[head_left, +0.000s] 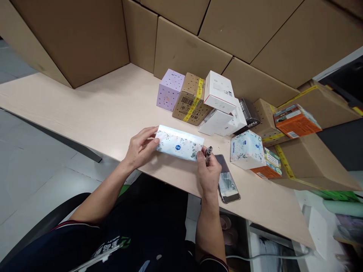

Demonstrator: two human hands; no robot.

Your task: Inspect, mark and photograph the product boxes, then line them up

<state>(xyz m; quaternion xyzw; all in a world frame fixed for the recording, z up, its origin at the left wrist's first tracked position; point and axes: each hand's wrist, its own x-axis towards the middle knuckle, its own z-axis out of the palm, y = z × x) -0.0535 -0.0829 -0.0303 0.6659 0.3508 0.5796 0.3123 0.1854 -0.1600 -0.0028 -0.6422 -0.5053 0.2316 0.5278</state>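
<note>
A flat pale-blue floral tissue pack (179,142) lies on the light wooden table (107,109) near its front edge. My left hand (141,147) grips the pack's left end with curled fingers. My right hand (209,172) is closed on a small dark pen-like tool (209,152) and also touches the pack's right end. A phone (228,179) lies face up just right of my right hand.
Behind the pack stand a lilac box (169,89), a brown carton with yellow tape (192,99) and white boxes (222,104). A floral tissue cube (246,149) and orange boxes (295,121) sit to the right. Large cardboard cartons (193,49) wall the back.
</note>
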